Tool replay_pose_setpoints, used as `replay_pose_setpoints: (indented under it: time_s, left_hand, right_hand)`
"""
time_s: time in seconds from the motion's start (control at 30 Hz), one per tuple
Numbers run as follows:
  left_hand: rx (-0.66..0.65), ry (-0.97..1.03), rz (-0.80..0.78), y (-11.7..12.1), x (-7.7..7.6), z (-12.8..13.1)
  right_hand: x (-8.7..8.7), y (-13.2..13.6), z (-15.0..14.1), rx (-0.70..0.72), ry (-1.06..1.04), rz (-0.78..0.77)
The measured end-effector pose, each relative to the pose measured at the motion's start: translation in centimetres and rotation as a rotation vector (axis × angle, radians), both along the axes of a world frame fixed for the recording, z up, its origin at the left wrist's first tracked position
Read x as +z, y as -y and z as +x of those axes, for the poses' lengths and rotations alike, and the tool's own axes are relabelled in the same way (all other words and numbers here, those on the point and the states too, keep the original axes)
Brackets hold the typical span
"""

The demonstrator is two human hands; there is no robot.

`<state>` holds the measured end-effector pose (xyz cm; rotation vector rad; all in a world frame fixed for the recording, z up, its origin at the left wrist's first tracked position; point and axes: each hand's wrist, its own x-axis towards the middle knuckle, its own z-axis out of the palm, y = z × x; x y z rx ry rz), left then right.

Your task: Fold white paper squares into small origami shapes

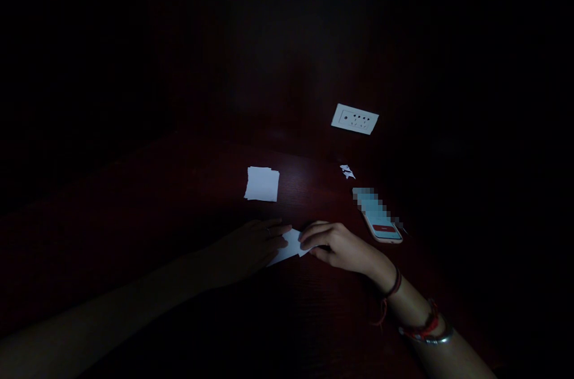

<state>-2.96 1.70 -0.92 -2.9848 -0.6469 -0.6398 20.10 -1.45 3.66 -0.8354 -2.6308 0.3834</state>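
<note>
A small piece of white paper (290, 243) lies on the dark red table between my hands, with a folded or overlapping part at its right end. My left hand (251, 245) rests on the left part of the paper, fingers stretched out and lying flat, a ring on one of them. At the right end, my right hand (337, 245) has its fingers bent together and closed on the paper's edge. Its fingertips partly cover that end. Just beyond my hands is a stack of white paper squares (262, 184) with slightly uneven edges.
A lit phone (378, 216) lies to the right, near my right hand. Behind it are small white paper scraps (347, 171). A white socket plate (355, 119) is set at the back of the table (188, 188). The surroundings are very dark.
</note>
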Motion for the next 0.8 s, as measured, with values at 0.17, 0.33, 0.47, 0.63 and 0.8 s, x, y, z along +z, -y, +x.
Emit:
replay_pose_setpoints:
  time_s: [0.17,0.33,0.47,0.63,0.8]
  left_hand:
    - [-0.004,-0.01,-0.018,-0.03,-0.09,-0.12]
    - [0.001,-0.032,-0.011,-0.04,-0.08,-0.08]
    - [0.011,-0.032,0.004,0.07,0.06,0.03]
    - [0.026,-0.061,0.004,0.2,0.06,-0.04]
    - [0.04,-0.087,0.001,0.11,-0.03,-0.15]
  right_hand:
    - [0.06,0.0,0.07,-0.011,0.006,-0.008]
    - [0.1,0.01,0.01,0.013,-0.001,-0.004]
    - [0.1,0.0,-0.04,0.04,0.006,0.001]
    - [0.06,-0.1,-0.01,0.043,0.012,-0.006]
    - [0.08,-0.15,0.09,0.033,0.003,-0.02]
